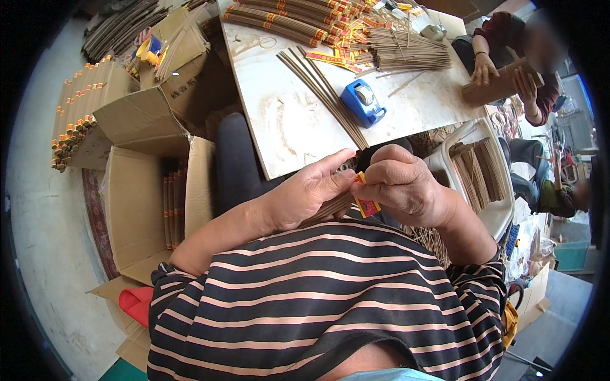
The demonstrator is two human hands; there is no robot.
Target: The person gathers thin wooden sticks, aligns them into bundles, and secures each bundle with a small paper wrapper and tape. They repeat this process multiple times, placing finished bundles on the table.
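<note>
My left hand [298, 195] is closed around a bundle of thin brown incense sticks [326, 211] held over my lap, just off the table's near edge. Between the thumb and fingers of my right hand [406, 185] is a red and yellow paper label [368, 206], which lies against the bundle. My fingers hide much of the sticks. Beyond my hands, several loose incense sticks [319, 92] lie slantwise across the white table [273, 130]. A blue tape dispenser [363, 103] stands to their right.
Labelled bundles [273, 24], loose labels [335, 61] and a stick pile [410, 52] cover the table's far side. An open cardboard box [130, 209] stands left, a white bin [501, 213] of sticks right. Across the table, a co-worker's hands [486, 70] hold a thick brown bundle [492, 93].
</note>
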